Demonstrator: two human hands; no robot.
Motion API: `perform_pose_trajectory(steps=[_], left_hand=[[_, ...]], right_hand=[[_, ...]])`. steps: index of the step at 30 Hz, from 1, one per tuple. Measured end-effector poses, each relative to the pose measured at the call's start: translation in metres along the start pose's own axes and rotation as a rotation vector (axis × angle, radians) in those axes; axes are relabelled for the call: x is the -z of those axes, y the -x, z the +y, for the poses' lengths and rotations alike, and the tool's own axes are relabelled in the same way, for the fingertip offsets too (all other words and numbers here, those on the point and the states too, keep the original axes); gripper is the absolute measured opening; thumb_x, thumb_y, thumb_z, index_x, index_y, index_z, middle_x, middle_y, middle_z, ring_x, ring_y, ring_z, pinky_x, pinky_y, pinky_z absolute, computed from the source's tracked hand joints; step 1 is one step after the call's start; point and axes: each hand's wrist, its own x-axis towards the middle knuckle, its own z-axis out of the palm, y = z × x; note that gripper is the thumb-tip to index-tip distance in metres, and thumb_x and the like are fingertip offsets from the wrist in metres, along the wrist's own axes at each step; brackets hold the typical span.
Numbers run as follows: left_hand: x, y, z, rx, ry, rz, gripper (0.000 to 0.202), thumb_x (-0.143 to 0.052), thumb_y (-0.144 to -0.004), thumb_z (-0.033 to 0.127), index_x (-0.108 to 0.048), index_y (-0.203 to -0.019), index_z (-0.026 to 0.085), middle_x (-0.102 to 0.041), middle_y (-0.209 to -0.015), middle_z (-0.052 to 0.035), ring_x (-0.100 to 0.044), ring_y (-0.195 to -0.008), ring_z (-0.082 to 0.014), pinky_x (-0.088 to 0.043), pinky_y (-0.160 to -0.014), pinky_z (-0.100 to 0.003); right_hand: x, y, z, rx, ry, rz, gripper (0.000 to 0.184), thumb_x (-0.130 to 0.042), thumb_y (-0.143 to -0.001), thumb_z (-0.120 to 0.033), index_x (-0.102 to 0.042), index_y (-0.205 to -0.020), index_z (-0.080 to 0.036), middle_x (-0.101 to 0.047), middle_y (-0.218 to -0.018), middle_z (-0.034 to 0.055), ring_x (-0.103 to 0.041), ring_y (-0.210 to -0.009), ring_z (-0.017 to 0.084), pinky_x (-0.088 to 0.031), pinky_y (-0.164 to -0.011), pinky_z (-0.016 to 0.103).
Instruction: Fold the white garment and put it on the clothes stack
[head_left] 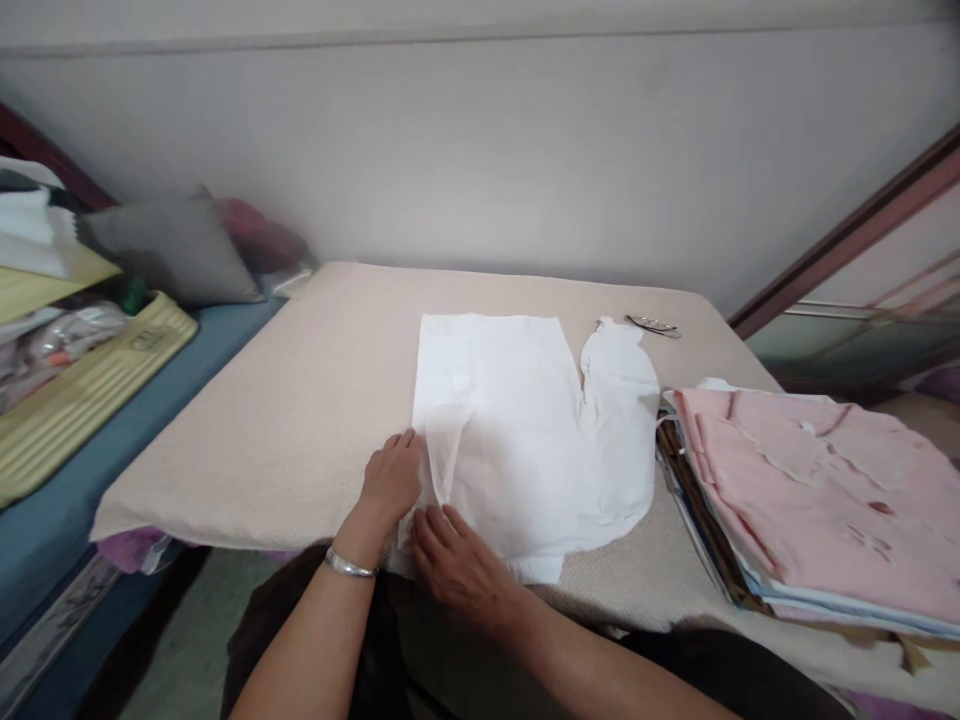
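A white blouse (517,430) lies on the beige-covered surface, its puffed sleeve (622,430) spread out to the right. Near its left edge a thin, sheer fold (444,455) of the cloth stands slightly raised. My left hand (391,478), with a silver bangle at the wrist, is closed at that left edge; its thumb is hidden. Lower down, my right hand (465,570) has its fingers bent over the blouse's lower left corner, close to the tip of the fold. What lies beneath the right palm cannot be seen.
A stack of folded clothes, pink on top (832,490), sits at the right. Eyeglasses (654,326) lie beyond the sleeve. At the left are a yellow ridged tray (97,390) with items and a grey cushion (172,245). A pale wall (480,150) closes off the back.
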Motion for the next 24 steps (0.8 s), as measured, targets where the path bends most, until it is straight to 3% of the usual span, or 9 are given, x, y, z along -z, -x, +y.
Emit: perform_pose_trajectory(steps=[4,7,9,12,16,18,21,23,24], left_hand=[[0.004,-0.023,0.008,-0.055,-0.016,0.162,0.040,-0.036,-0.095,0.006,-0.061,-0.125,0.014,-0.052,-0.150,-0.0155,-0.047,-0.139,-0.0280,-0.043,-0.111,-0.045],[0.010,-0.076,0.020,-0.179,-0.001,0.260,0.043,-0.033,-0.103,0.021,-0.053,-0.140,0.012,-0.039,-0.160,-0.0155,-0.031,-0.151,-0.0289,-0.031,-0.121,-0.049],[0.010,-0.122,0.025,-0.207,0.000,0.230,0.050,-0.033,-0.105,0.031,-0.046,-0.148,0.010,-0.032,-0.164,-0.0161,-0.024,-0.154,-0.0299,-0.025,-0.124,-0.050],[-0.003,-0.178,0.024,-0.167,-0.008,0.130,0.059,-0.034,-0.105,0.040,-0.038,-0.154,0.008,-0.027,-0.165,-0.0197,-0.023,-0.154,-0.0327,-0.024,-0.123,-0.052],[-0.032,-0.205,0.012,-0.106,-0.038,0.181,0.065,-0.033,-0.104,0.048,-0.035,-0.157,0.011,-0.023,-0.166,-0.0217,-0.021,-0.154,-0.0368,-0.023,-0.121,-0.058],[-0.038,-0.206,0.007,-0.101,-0.053,0.190,0.066,-0.032,-0.103,0.050,-0.035,-0.158,0.013,-0.022,-0.167,-0.0200,-0.020,-0.155,-0.0355,-0.022,-0.121,-0.057],[-0.026,-0.206,0.013,-0.073,-0.070,0.128,0.060,-0.034,-0.102,0.048,-0.044,-0.152,0.016,-0.029,-0.164,-0.0199,-0.024,-0.152,-0.0374,-0.023,-0.119,-0.061],[-0.009,-0.212,0.032,-0.050,-0.057,0.097,0.049,-0.040,-0.100,0.041,-0.057,-0.137,0.014,-0.045,-0.153,-0.0220,-0.034,-0.146,-0.0401,-0.025,-0.115,-0.064],[0.001,-0.217,0.047,-0.037,-0.027,0.094,0.042,-0.042,-0.098,0.036,-0.062,-0.128,0.013,-0.053,-0.144,-0.0229,-0.040,-0.141,-0.0404,-0.027,-0.114,-0.064]], right_hand=[[0.002,0.002,-0.004,-0.038,-0.046,-0.032,0.054,-0.058,-0.099,-0.044,-0.058,-0.130,0.000,-0.055,-0.140,0.0280,-0.046,-0.133,0.037,-0.039,-0.107,0.051],[-0.002,0.005,-0.004,-0.001,-0.062,0.024,0.065,-0.056,-0.098,-0.055,-0.054,-0.137,-0.002,-0.048,-0.150,0.0257,-0.039,-0.143,0.036,-0.034,-0.115,0.050],[-0.019,0.006,-0.007,0.022,-0.033,0.090,0.073,-0.054,-0.097,-0.059,-0.051,-0.142,-0.002,-0.045,-0.153,0.0253,-0.039,-0.143,0.035,-0.035,-0.116,0.048],[-0.064,0.006,-0.015,0.016,0.081,0.252,0.055,-0.055,-0.099,-0.046,-0.057,-0.134,-0.004,-0.061,-0.139,0.0228,-0.058,-0.127,0.032,-0.044,-0.108,0.044],[-0.102,-0.002,-0.022,0.011,0.172,0.404,0.028,-0.056,-0.099,-0.030,-0.066,-0.119,-0.013,-0.072,-0.123,0.0125,-0.067,-0.110,0.026,-0.054,-0.095,0.037],[-0.091,-0.001,-0.014,-0.028,0.127,0.377,0.024,-0.054,-0.100,-0.032,-0.065,-0.118,-0.019,-0.069,-0.131,0.0079,-0.063,-0.118,0.024,-0.055,-0.095,0.037],[-0.039,0.017,0.021,-0.158,0.055,0.292,0.023,-0.053,-0.100,-0.038,-0.063,-0.114,-0.022,-0.067,-0.133,0.0071,-0.059,-0.124,0.024,-0.054,-0.097,0.038],[0.007,0.043,0.053,-0.420,0.045,0.196,0.029,-0.058,-0.096,-0.042,-0.062,-0.111,-0.018,-0.071,-0.120,0.0129,-0.064,-0.115,0.026,-0.055,-0.093,0.037],[0.029,0.059,0.069,-0.682,0.054,0.124,0.028,-0.061,-0.094,-0.040,-0.061,-0.112,-0.018,-0.071,-0.114,0.0133,-0.066,-0.108,0.026,-0.055,-0.089,0.035]])
